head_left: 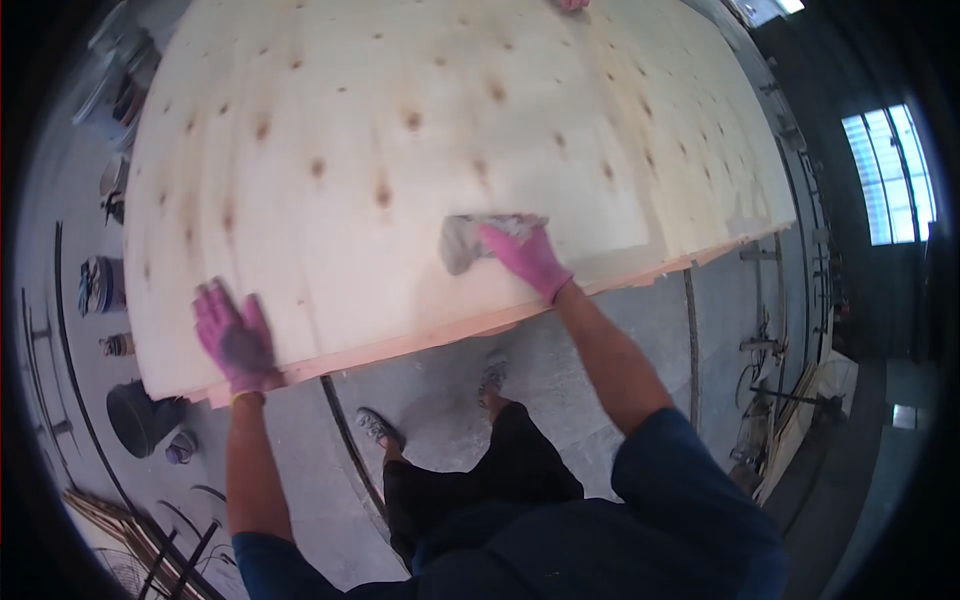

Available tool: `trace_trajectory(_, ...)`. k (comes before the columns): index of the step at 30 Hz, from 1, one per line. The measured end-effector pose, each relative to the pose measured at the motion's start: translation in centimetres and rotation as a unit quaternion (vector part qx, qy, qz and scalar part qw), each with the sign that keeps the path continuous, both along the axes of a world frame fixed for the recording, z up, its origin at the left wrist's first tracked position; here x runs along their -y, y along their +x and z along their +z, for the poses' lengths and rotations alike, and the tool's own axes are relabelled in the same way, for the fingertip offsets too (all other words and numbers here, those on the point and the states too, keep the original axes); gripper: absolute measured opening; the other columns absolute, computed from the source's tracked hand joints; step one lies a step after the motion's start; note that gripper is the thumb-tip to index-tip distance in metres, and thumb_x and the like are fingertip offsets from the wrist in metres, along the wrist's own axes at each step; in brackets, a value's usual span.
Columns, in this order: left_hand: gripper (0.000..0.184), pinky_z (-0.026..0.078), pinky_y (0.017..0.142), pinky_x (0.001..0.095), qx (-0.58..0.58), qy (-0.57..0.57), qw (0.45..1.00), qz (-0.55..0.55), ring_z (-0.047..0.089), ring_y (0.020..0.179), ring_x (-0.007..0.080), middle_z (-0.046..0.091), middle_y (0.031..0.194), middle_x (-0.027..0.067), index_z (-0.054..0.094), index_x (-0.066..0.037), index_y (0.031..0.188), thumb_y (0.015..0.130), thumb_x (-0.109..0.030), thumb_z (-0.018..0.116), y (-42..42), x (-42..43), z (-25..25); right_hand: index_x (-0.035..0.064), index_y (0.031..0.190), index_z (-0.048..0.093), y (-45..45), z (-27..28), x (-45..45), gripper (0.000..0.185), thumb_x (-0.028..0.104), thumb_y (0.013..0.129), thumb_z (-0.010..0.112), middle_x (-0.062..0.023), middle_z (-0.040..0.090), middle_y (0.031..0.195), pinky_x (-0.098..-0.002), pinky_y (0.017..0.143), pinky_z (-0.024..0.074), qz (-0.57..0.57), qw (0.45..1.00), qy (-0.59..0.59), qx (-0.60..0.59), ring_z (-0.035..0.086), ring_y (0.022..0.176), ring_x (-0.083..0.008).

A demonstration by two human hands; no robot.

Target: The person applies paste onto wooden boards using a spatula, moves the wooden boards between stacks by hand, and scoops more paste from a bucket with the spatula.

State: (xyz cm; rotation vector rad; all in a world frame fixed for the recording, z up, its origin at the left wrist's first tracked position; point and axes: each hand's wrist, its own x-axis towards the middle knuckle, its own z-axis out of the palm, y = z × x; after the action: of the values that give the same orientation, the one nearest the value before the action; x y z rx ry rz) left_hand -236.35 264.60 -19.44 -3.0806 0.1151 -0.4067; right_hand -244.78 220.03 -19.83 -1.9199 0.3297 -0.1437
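A broad sheet of pale plywood [350,240] dotted with brown knots fills the middle of the view. My left hand [235,340], in a pink glove with a dark grey palm patch, lies flat with its fingers spread near the sheet's left front corner. Towards the middle of the near edge, my right hand [530,260], also pink-gloved, presses a crumpled grey rag [462,245] against the wood. The fingers over the rag are slightly blurred and partly hide it. A reddish, ragged layer [430,340] shows along the plywood's near edge.
At the far edge, part of another person's pink-gloved hand [573,4] shows. A black bucket [140,420], a small can [181,447] and other containers [102,285] stand on the floor at left. Boards [790,430] lean at right. My feet are on the concrete floor [440,390].
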Motion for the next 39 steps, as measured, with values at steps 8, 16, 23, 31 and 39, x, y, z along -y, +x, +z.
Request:
trace_trajectory(8, 0.067, 0.022, 0.119, 0.0500, -0.012, 0.001, 0.995, 0.103, 0.028, 0.147, 0.0385, 0.033, 0.157, 0.0234, 0.036, -0.001, 0.150, 0.097, -0.038, 0.052, 0.9, -7.5, 1.4, 0.0003, 0.093, 0.073, -3.2, 3.2, -11.0, 0.038, 0.037, 0.083, 0.074, -0.0204, 0.072, 0.087, -0.0442, 0.065, 0.0533, -0.005, 0.944, -0.324, -0.064, 0.070, 0.082, -0.0358)
trace_trajectory(16, 0.070, 0.020, 0.119, 0.0513, -0.032, -0.090, 0.995, 0.028, 0.025, 0.146, 0.0428, 0.031, 0.157, 0.0237, 0.036, 0.000, 0.150, 0.095, -0.040, 0.053, 12.2, -15.0, 2.2, 0.0059, 0.112, 0.068, 12.8, 4.0, -20.9, 0.026, 0.006, 0.086, 0.072, 0.0008, 0.069, 0.090, -0.0327, 0.067, 0.0550, -0.128, 0.934, 0.319, -0.097, 0.065, 0.074, -0.0142)
trace_trajectory(23, 0.066, 0.026, 0.116, 0.0493, -0.050, -0.122, 0.984, 0.116, 0.037, 0.140, 0.0406, 0.043, 0.149, 0.0209, 0.038, 0.001, 0.148, 0.095, -0.036, 0.054, 18.3, -18.7, 2.5, 0.0061, 0.104, 0.069, 43.1, 3.3, -27.2, 0.016, 0.015, 0.090, 0.072, -0.0048, 0.070, 0.095, -0.0366, 0.071, 0.0590, -0.078, 0.851, 0.512, -0.087, 0.067, 0.076, -0.0185)
trace_trajectory(31, 0.069, 0.023, 0.117, 0.0501, -0.115, -0.144, 0.974, 0.132, 0.031, 0.143, 0.0412, 0.039, 0.152, 0.0224, 0.033, 0.003, 0.150, 0.096, -0.034, 0.053, 19.3, -19.0, 3.4, -0.0009, 0.116, 0.064, 52.9, 0.4, -29.7, 0.057, 0.046, 0.084, 0.065, -0.0212, 0.067, 0.112, -0.0425, 0.100, 0.0467, 0.203, 0.919, -0.337, -0.030, 0.061, 0.110, -0.0364)
trace_trajectory(39, 0.074, 0.022, 0.118, 0.0521, -0.118, -0.168, 0.975, 0.081, 0.029, 0.145, 0.0415, 0.035, 0.154, 0.0227, 0.030, 0.004, 0.151, 0.095, -0.040, 0.053, 18.6, -20.1, 2.8, 0.0138, 0.113, 0.069, 30.5, 7.9, -37.0, 0.029, 0.026, 0.087, 0.062, -0.0116, 0.070, 0.110, -0.0434, 0.090, 0.0508, 0.273, 0.877, -0.389, -0.070, 0.066, 0.099, -0.0346)
